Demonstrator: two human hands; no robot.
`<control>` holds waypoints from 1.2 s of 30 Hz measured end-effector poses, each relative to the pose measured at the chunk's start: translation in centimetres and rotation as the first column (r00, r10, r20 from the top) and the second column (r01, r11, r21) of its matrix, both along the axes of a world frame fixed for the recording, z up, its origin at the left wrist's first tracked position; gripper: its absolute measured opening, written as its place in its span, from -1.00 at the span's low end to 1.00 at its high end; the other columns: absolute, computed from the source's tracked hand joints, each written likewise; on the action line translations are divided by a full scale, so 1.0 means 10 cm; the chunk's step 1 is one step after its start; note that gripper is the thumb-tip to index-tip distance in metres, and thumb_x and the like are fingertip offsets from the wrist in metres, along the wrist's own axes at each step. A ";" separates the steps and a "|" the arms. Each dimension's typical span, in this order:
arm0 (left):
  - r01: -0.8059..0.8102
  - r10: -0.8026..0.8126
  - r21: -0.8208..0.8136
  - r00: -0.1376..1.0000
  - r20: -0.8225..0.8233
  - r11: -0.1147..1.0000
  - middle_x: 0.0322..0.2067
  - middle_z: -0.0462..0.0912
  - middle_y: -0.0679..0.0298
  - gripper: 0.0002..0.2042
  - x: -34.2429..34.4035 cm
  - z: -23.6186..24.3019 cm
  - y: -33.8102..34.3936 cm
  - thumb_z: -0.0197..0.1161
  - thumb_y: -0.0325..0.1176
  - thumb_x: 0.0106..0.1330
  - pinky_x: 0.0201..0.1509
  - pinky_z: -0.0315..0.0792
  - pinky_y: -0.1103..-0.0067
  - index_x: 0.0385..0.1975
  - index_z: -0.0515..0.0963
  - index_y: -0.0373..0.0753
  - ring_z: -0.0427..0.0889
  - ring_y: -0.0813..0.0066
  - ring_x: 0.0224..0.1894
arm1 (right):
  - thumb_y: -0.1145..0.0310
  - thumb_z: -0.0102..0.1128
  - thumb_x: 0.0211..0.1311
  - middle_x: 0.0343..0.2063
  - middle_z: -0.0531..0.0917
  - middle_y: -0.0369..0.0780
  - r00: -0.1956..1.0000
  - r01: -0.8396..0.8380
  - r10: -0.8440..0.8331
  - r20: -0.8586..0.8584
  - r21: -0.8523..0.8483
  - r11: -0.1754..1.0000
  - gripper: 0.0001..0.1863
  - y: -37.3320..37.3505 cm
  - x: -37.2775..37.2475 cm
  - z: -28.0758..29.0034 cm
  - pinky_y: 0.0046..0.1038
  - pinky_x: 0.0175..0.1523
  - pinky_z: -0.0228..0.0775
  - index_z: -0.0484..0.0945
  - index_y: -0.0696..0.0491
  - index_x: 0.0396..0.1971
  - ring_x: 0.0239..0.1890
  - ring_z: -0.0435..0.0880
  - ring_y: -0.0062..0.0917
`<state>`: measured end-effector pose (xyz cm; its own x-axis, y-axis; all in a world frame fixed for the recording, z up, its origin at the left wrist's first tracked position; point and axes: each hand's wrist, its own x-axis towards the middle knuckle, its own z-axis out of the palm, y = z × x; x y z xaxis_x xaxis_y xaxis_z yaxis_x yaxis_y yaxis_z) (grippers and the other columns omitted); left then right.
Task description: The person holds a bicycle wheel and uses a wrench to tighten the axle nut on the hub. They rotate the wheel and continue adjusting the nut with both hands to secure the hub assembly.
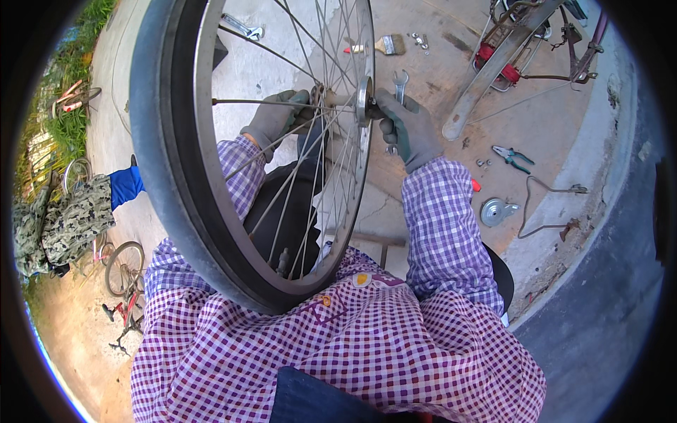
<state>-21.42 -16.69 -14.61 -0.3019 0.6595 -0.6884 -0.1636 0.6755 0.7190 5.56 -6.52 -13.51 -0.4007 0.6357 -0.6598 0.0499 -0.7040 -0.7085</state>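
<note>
A bicycle wheel (163, 148) with a dark tyre and thin spokes stands upright before me, resting against my lap. My left hand (278, 118), in a grey-green glove, is seen through the spokes, its fingers closed round the hub's left end. On the opposite side my right hand (409, 127), gloved alike, pinches the axle end beside the round metal hub drum (364, 102). A wrench (400, 79) shows above and below the right hand; it looks to lie on the ground behind it. Part of each hand's grip is hidden.
An adjustable wrench (243, 28), brush (390, 45), pliers (513, 158), round metal cover (496, 211), bent rod (523, 211) and small nuts (421, 40) lie on the concrete. Bicycle parts (504, 63) stand far right. A person in camouflage (74, 218) and bicycles (123, 271) are left.
</note>
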 end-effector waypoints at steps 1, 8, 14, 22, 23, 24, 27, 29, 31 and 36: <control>0.014 -0.014 0.032 1.000 0.002 0.999 -0.33 0.75 0.25 -0.66 0.01 -0.04 -0.01 0.24 -0.07 0.56 -0.23 0.65 0.53 -0.10 0.66 -0.28 0.74 0.51 -0.35 | -0.04 0.35 0.42 -0.43 0.68 -0.29 1.000 0.019 -0.019 0.014 -0.025 1.000 -0.53 -0.01 0.00 -0.04 -0.64 -0.51 0.27 0.66 0.13 -0.09 -0.57 0.45 -0.76; -0.073 0.098 0.082 0.927 -0.363 0.994 -0.14 0.73 0.23 -0.48 0.14 0.37 -0.02 0.18 0.13 0.54 -0.09 0.60 0.54 0.09 0.66 -0.26 0.70 0.50 -0.17 | -0.20 0.16 0.49 -0.40 0.70 -0.25 0.989 0.128 -0.112 0.092 -0.202 0.971 -0.38 -0.18 0.29 -0.39 -0.61 -0.51 0.30 0.65 0.18 -0.09 -0.57 0.45 -0.74; -0.013 0.119 0.646 0.985 -0.121 0.763 0.13 0.63 0.13 -0.44 0.78 1.21 -0.01 0.10 -0.14 0.60 0.18 0.55 0.48 0.42 0.29 -0.43 0.65 0.41 0.13 | -0.11 0.24 0.47 -0.43 0.68 -0.26 0.976 0.125 -0.081 0.204 -0.215 0.969 -0.48 -0.31 0.57 -0.63 -0.58 -0.53 0.29 0.65 0.14 -0.17 -0.58 0.45 -0.71; 0.176 -0.092 0.292 0.956 -0.280 0.940 0.10 0.66 0.08 -0.47 0.79 0.89 0.45 0.30 -0.19 0.47 0.02 0.66 0.47 0.32 0.45 -0.37 0.74 0.31 0.03 | 0.06 0.27 0.48 -0.47 0.65 -0.29 0.982 0.018 0.035 0.184 -0.277 0.961 -0.67 -0.52 0.79 -0.89 -0.52 -0.54 0.29 0.62 0.06 -0.25 -0.60 0.46 -0.68; 0.187 -0.108 0.260 0.951 -0.290 0.947 0.10 0.66 0.09 -0.49 0.75 0.75 0.47 0.30 -0.21 0.47 0.01 0.67 0.47 0.31 0.46 -0.37 0.74 0.32 0.02 | 0.06 0.28 0.48 -0.46 0.65 -0.29 0.980 0.038 0.018 0.197 -0.278 0.960 -0.67 -0.51 0.84 -0.96 -0.53 -0.53 0.29 0.62 0.06 -0.24 -0.59 0.47 -0.68; 0.240 -0.166 0.268 0.948 -0.271 0.933 0.10 0.65 0.09 -0.50 0.70 0.62 0.50 0.30 -0.23 0.47 0.00 0.68 0.47 0.30 0.47 -0.37 0.74 0.33 0.02 | 0.06 0.28 0.48 -0.45 0.66 -0.28 0.966 0.087 -0.012 0.258 -0.283 0.955 -0.67 -0.49 0.89 -1.02 -0.53 -0.52 0.29 0.62 0.06 -0.23 -0.58 0.48 -0.68; 0.160 -0.087 0.200 0.939 -0.333 0.967 0.05 0.65 0.11 -0.46 0.73 0.33 0.60 0.28 -0.27 0.48 -0.09 0.73 0.48 0.37 0.37 -0.38 0.74 0.40 -0.07 | 0.12 0.28 0.48 -0.32 0.71 -0.22 0.983 0.155 -0.124 0.134 -0.251 0.955 -0.67 -0.33 1.09 -1.17 -0.56 -0.46 0.37 0.60 0.10 -0.07 -0.50 0.54 -0.66; 0.059 0.038 0.212 0.903 -0.427 0.975 0.02 0.64 0.08 -0.34 0.93 0.17 0.74 0.33 -0.27 0.45 -0.17 0.72 0.54 0.45 0.25 -0.41 0.74 0.45 -0.13 | 0.14 0.28 0.49 -0.21 0.74 -0.17 0.980 0.196 -0.195 0.028 -0.247 0.949 -0.60 -0.11 1.33 -1.26 -0.57 -0.43 0.43 0.55 0.13 0.09 -0.40 0.63 -0.61; 0.155 -0.039 0.158 0.823 -0.566 0.975 0.00 0.64 0.07 -0.28 1.24 -0.03 0.91 0.38 -0.29 0.41 -0.19 0.71 0.55 0.48 0.21 -0.42 0.74 0.46 -0.15 | 0.11 0.26 0.51 -0.17 0.74 -0.15 0.966 0.257 -0.247 0.073 -0.213 0.943 -0.57 0.18 1.74 -1.34 -0.56 -0.42 0.44 0.53 0.14 0.12 -0.34 0.67 -0.59; 0.130 -0.013 0.109 0.697 -0.717 0.986 -0.03 0.71 0.02 -0.23 1.81 -0.60 1.13 0.44 -0.43 0.30 -0.21 0.68 0.56 0.48 0.21 -0.43 0.74 0.45 -0.18 | 0.07 0.14 0.59 -0.09 0.75 -0.12 0.975 0.195 -0.178 -0.133 0.136 0.971 -0.57 0.95 3.09 -1.70 -0.52 -0.37 0.49 0.56 0.12 0.16 -0.28 0.71 -0.55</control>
